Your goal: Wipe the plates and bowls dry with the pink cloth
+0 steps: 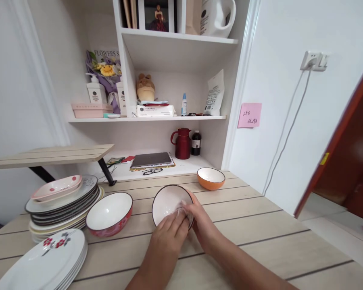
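A round bowl (167,200) with a white inside and a dark rim is tilted toward me at the middle of the table. My right hand (203,221) grips its right side, thumb over the rim and fingers around the outside. Inside the bowl, my left hand (171,229) presses a thin, pale crumpled sheet (184,206) against the lower right wall; whether it is tissue or cloth I cannot tell. To the left sits a red-patterned bowl (109,215), white within. An orange bowl (211,179) stands farther back on the right.
Stacked plates (63,209) topped by a pink dish (58,187) fill the left side, with oval white plates (45,262) in front. A small raised shelf (54,155) overhangs the back left. Behind are glasses (153,171), a laptop (151,160) and a red jug (183,143).
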A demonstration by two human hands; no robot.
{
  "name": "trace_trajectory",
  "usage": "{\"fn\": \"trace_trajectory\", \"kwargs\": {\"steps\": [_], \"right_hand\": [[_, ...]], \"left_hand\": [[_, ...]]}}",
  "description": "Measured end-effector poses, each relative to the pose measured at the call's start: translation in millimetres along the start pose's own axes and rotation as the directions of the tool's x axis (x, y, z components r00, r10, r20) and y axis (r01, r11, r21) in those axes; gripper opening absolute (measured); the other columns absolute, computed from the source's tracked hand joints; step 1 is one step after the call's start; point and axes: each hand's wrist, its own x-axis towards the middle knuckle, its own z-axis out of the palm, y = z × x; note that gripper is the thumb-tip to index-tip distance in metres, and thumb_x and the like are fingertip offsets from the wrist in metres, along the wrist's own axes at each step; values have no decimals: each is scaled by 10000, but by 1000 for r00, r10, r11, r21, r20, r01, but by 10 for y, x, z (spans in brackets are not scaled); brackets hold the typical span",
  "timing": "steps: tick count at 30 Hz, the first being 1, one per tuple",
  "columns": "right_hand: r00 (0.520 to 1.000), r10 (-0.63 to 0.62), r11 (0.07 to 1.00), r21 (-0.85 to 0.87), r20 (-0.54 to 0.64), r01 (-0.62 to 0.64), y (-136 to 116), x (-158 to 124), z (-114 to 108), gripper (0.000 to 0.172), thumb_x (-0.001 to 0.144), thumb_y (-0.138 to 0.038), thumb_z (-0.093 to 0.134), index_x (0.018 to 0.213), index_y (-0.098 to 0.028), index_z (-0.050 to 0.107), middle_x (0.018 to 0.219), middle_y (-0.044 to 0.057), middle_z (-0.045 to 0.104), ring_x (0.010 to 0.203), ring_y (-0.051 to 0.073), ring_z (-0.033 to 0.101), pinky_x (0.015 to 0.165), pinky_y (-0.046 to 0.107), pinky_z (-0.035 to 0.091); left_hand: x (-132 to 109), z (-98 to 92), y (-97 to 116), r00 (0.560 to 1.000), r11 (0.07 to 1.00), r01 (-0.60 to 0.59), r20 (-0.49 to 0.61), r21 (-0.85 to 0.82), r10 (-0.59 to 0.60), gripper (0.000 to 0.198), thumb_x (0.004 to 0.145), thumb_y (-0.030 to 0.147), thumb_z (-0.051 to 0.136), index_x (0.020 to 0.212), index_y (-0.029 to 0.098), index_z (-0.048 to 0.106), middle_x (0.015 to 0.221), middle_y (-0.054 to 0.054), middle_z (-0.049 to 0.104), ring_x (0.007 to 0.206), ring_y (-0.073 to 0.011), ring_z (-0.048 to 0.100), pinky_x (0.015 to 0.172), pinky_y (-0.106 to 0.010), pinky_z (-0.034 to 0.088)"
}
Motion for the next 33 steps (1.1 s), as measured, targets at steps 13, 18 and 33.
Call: {"fn": "trace_trajectory", "kwargs": {"steps": [13,18,33], "right_hand": [[955,240,938,-296,176,-181,-533,5,-436,598,794,-414,693,1361,-361,513,1117,23,710,995,254,629,854,380,422],[947,72,988,104,314,-110,-133,-31,-256,755,751,-337,772,1420,-336,422,1102,36,691,1010,241,618,891,367,435],[989,40,987,150,139,-61,200,-45,29,465,761,-354,671,1211,-288,573,862,-5,637,806,192,578,627,257,420]], "left_hand": [[54,-167,35,973,974,-218,-67,66,223,261,950,68,429,1031,148,665,1163,-86,711,1117,-213,648,1005,-407,501],[-15,-113,3,996,993,-67,-51,98,72,239,968,130,452,1105,157,647,1158,-83,720,1074,-225,675,931,-407,553],[-42,93,-38,991,992,125,55,-24,-124,271,923,144,528,1190,147,579,1157,-106,709,1016,-240,691,856,-403,588]]}}
